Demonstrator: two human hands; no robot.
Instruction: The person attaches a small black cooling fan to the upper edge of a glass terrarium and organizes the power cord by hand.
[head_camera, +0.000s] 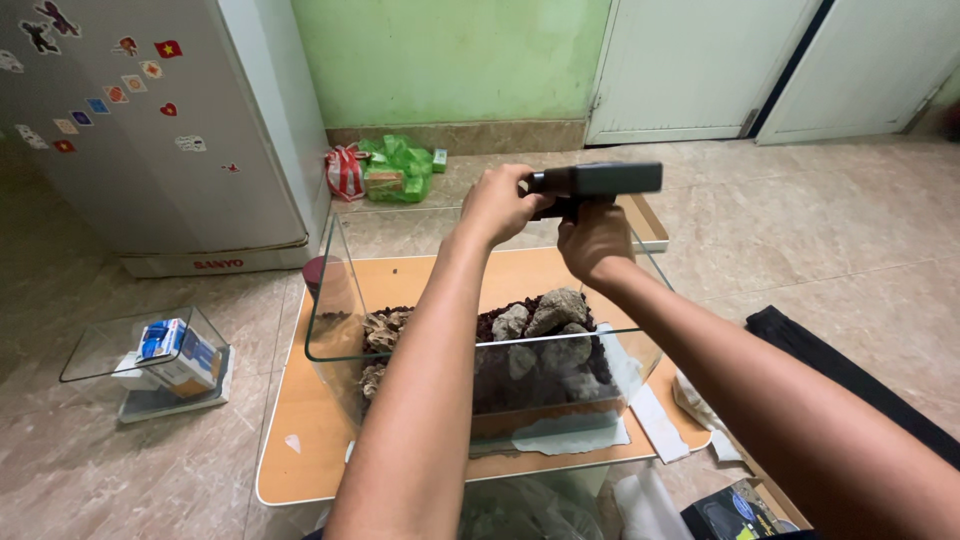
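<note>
Both forearms stretch out over the clear rectangular glass tank (345, 330), wrists raised above its far rim. The left hand (497, 205) is clamped on the near end of a dark grey, box-shaped handheld device (598, 180); the right hand (594, 240) is closed around the same device from below (fingers mostly hidden). Beneath them, grey rocks (545, 315) sit on dark soil inside the tank, which stands on a low tan wooden table (300, 470). A smaller glass box (100, 345) lies well apart on the tiled floor, near a white fridge (200, 120).
</note>
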